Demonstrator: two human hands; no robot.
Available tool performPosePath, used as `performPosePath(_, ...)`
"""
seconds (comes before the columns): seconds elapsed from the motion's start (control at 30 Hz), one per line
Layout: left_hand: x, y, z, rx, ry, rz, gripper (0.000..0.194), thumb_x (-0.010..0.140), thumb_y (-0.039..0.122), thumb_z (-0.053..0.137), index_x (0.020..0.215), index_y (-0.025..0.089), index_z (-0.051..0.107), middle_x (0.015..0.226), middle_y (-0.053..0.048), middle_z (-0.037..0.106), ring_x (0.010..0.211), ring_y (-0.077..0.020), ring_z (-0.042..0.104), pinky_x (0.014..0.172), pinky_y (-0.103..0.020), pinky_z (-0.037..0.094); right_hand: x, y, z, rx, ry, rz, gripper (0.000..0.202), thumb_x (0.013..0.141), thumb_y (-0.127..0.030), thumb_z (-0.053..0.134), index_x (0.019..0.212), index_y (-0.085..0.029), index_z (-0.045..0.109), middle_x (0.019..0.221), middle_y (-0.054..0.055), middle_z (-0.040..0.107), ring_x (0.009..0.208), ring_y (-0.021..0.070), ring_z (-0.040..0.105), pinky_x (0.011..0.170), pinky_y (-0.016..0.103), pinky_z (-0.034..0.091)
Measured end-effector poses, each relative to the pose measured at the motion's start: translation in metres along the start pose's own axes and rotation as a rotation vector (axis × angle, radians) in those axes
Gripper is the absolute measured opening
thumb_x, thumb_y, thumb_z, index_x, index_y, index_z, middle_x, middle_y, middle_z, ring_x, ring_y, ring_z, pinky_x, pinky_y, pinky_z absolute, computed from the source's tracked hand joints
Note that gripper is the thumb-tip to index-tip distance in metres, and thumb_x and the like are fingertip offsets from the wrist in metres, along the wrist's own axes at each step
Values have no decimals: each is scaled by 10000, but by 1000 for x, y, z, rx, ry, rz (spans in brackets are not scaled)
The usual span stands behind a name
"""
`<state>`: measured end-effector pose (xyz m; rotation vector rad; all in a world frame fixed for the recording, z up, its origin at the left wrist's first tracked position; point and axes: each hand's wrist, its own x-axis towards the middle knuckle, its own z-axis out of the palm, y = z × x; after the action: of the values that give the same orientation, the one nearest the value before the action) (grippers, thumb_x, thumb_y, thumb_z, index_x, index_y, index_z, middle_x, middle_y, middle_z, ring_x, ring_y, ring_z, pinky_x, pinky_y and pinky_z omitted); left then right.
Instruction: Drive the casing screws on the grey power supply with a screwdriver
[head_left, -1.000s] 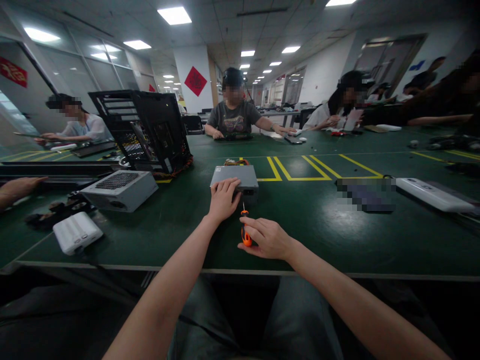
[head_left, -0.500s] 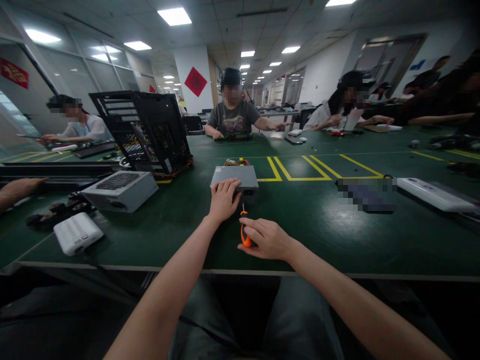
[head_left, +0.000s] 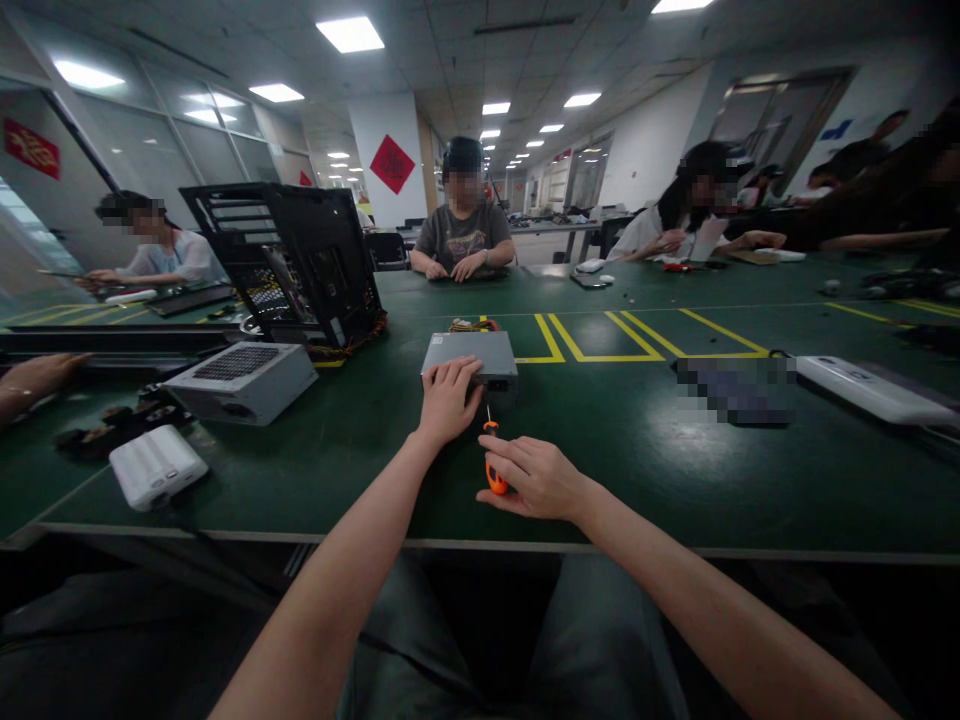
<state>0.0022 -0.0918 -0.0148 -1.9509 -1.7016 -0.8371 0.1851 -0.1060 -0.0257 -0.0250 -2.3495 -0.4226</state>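
Note:
A grey computer power supply (head_left: 466, 349) lies on the green table in front of me, with a bundle of coloured cables (head_left: 474, 325) at its far side. My left hand (head_left: 450, 398) is on its near left part, fingers over the top and thumb down the near face, holding it in place. In my right hand (head_left: 534, 478) is a screwdriver (head_left: 496, 475) with an orange and black handle, gripped between thumb and fingers. Its thin shaft points away from me toward the power supply's near face, below the socket. The tip appears just short of that face.
Left of me are a second power supply (head_left: 241, 382), a white power bank (head_left: 157, 466) and an open black computer case (head_left: 289, 265). To the right lie a blurred-out flat object (head_left: 731, 390) and a white device (head_left: 870, 388). A co-worker (head_left: 463, 225) sits opposite; another person's hand (head_left: 45, 378) reaches in at left.
The screwdriver has drawn back slightly toward me and its handle has turned a little. My left hand and the power supply stay put. The co-worker opposite has brought an outstretched arm in.

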Motion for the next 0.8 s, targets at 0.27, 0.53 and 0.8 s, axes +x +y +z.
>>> performPosePath(0.27,0,0,1,-5,1,-3,338,836,270,425,1173,245,439,1239,-40,491,1137,-210,406,937,-385,240,-2,2,-3,-108,63,51,246,816,-388,476,927,-173,525,928,130,594,671,158,555,568,271,420)
performPosePath(0.53,0,0,0,-7,4,-4,341,840,271,416,1179,247,435,1237,-42,491,1138,-210,406,936,-384,240,-2,1,-4,-112,25,10,256,818,-399,452,872,-166,545,947,138,587,709,170,565,586,282,442)
performPosePath(0.8,0,0,0,-5,3,3,335,840,271,416,1173,242,440,1244,-37,485,1135,-202,409,938,-377,241,2,-1,-9,-50,-23,-32,276,816,-303,449,1028,-139,514,1047,158,575,771,184,582,641,306,456)
